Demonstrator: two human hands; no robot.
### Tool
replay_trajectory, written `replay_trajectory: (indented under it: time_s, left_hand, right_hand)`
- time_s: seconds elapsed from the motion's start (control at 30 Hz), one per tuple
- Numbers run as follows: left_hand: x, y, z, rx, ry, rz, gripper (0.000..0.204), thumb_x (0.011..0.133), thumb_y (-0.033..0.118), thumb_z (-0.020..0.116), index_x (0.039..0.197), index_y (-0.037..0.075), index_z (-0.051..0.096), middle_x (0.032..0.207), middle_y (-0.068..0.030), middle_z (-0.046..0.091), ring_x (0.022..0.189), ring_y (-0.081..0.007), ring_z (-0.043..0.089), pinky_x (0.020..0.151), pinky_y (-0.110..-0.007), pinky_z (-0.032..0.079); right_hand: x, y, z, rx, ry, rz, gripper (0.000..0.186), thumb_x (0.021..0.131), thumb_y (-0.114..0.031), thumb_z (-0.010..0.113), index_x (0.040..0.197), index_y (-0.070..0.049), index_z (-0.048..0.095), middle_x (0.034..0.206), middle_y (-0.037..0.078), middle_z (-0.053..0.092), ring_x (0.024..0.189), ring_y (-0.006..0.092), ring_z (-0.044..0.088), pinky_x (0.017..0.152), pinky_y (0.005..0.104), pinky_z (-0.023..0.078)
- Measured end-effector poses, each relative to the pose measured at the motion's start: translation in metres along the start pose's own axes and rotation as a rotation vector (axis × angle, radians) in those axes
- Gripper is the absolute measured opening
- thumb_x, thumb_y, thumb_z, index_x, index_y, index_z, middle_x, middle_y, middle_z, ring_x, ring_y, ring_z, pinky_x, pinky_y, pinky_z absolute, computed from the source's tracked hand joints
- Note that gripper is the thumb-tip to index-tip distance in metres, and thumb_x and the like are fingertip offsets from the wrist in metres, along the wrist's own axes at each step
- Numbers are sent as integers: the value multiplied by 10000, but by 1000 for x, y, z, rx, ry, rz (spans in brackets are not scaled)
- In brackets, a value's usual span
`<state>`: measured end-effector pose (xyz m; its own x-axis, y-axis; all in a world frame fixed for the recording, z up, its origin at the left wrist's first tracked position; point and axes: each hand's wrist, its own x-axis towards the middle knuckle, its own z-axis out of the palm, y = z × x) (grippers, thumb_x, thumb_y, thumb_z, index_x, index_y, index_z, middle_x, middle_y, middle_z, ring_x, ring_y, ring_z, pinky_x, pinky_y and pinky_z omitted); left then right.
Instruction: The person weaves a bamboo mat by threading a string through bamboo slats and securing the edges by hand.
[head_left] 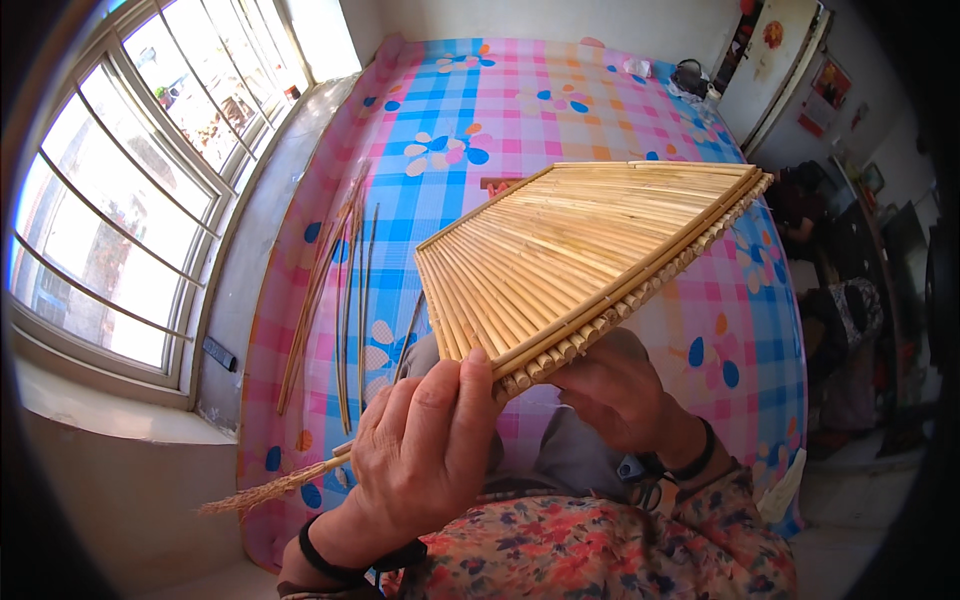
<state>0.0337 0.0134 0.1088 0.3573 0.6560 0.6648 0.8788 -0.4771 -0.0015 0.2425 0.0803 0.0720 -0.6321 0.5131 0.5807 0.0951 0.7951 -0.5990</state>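
Note:
A panel of pale straw stalks (590,240), laid side by side and bound along the edges, is held up tilted in front of me. My left hand (425,435) pinches its near corner, thumb on the upper face. Below its near edge, where cut stalk ends show, is my right hand (625,405) with fingers curled against the underside. The panel partly hides those fingers, and whatever they grip cannot be made out. A stalk with a brushy, frayed end (275,487) sticks out to the left, beside my left wrist.
Several long thin stalks (325,290) lie at left on the checked, flowered bed cover (440,90). A dark remote control (219,354) rests on the sill beside the barred window (120,210). A black bag (690,77) sits at the far right corner. Another person (800,205) is at the right.

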Motion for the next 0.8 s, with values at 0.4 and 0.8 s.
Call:
replay_trajectory:
  time_s: [0.4,0.8]
  left_hand:
    - [1,4,2,20,10,-2,429,773,128,737,1131,-51,583,903,-136,603,695,-245,598,567,-340,467]
    - [0,6,3,108,6,-14,430,792,154,732,1138,-53,582,844,-110,592,637,-214,561,544,-329,425]
  right_hand:
    - [-3,3,0,62,54,-4,252,817,26,570,1068,30,592,930,162,641,807,319,646,675,391,513]
    - [-8,-1,-4,83,-35,126,264,827,26,577,1090,33,583,898,157,639,769,284,646,643,359,508]
